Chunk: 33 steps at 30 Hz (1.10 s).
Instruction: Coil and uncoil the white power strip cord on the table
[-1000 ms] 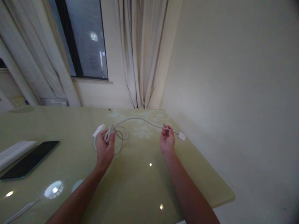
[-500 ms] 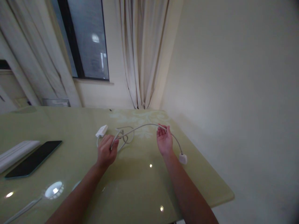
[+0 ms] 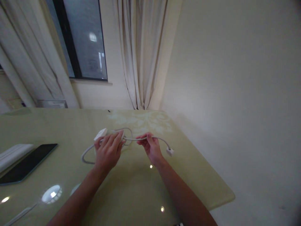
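Observation:
A white cable (image 3: 131, 139) with a white box (image 3: 100, 134) at one end and a white plug (image 3: 170, 152) at the other lies looped on the pale green glass table (image 3: 131, 188). My left hand (image 3: 108, 150) rests over the loops beside the box, fingers curled on the cable. Pinching the cable near its plug end is my right hand (image 3: 150, 148), with the plug hanging just to its right. One loop (image 3: 86, 156) of cable sticks out to the left of my left hand.
A dark phone or tablet (image 3: 25, 163) and a white flat object (image 3: 11, 153) lie at the table's left. The table's right edge (image 3: 211, 175) runs close to a bare wall. Curtains (image 3: 141, 53) and a dark window (image 3: 80, 37) stand behind.
My right hand has moved left toward my left hand, bringing the plug end of the cable inward. The cable span between my hands has shortened, and a loop now shows at the left.

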Each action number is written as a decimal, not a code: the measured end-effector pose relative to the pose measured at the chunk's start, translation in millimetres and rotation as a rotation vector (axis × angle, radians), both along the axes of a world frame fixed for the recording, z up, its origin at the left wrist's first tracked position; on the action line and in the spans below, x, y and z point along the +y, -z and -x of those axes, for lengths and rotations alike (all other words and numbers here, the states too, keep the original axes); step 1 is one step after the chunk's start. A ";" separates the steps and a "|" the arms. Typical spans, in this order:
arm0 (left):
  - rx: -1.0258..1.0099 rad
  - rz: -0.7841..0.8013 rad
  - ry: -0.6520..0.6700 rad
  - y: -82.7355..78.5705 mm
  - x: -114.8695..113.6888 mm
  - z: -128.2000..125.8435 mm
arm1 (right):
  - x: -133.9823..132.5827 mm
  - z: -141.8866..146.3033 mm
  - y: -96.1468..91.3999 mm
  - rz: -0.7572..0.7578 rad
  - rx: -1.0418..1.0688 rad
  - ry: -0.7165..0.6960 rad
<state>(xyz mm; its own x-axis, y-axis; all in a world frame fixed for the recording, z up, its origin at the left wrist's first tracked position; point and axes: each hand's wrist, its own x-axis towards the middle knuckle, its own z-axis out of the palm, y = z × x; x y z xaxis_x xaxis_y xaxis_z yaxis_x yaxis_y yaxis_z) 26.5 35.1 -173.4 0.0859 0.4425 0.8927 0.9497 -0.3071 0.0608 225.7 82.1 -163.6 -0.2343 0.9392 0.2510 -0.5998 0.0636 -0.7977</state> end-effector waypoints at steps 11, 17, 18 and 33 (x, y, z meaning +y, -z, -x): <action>0.019 -0.007 -0.049 7.3 5.8 -0.8 | -2.1 11.9 9.4 0.445 0.414 -0.037; 0.006 -0.019 -0.134 10.7 15.8 23.4 | 16.0 -7.9 2.4 0.431 0.296 0.011; 0.009 -0.016 -0.145 11.6 15.5 22.7 | 16.0 -7.4 3.5 0.405 0.258 0.025; 0.044 0.068 -0.128 14.1 7.3 -7.3 | -5.8 15.0 18.7 0.342 0.269 -0.184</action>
